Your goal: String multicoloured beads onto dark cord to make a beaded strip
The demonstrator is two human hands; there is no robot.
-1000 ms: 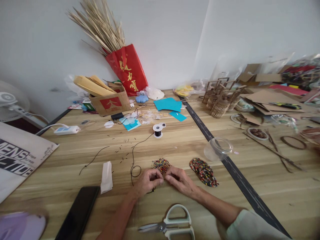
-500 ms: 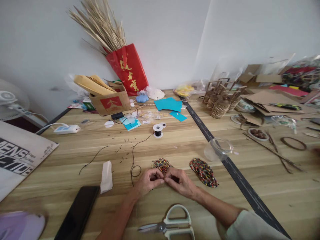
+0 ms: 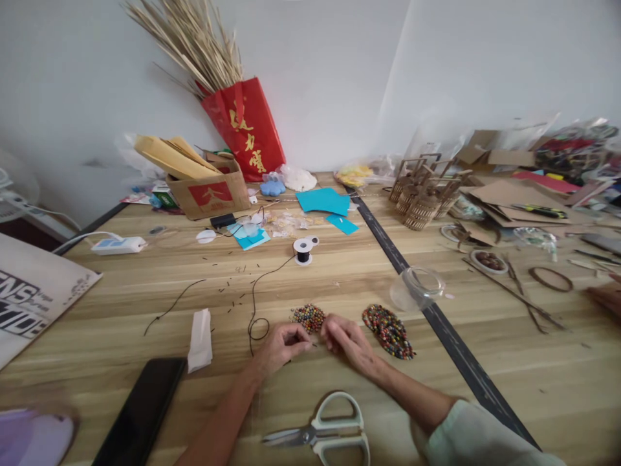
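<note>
My left hand is closed in a pinch on a black cord, whose short end pokes out past the fingertips. From that hand the cord loops on the table and runs back to a white spool. My right hand is at the edge of a loose pile of colourful beads, fingers drawn together; whatever they pinch is hidden. Beyond it lies a coiled bundle of strung beads. Scissors with pale handles rest below both hands.
A black phone and folded white paper lie to the left. A clear plastic jar lies to the right. Small bamboo baskets and a red bag stand at the back. Another person's hand shows at the right edge.
My hands have parted: the right has lifted away from the left toward the bead pile, and the cord's end now shows. The view has shifted slightly. Another person's hand shows more at the right.
</note>
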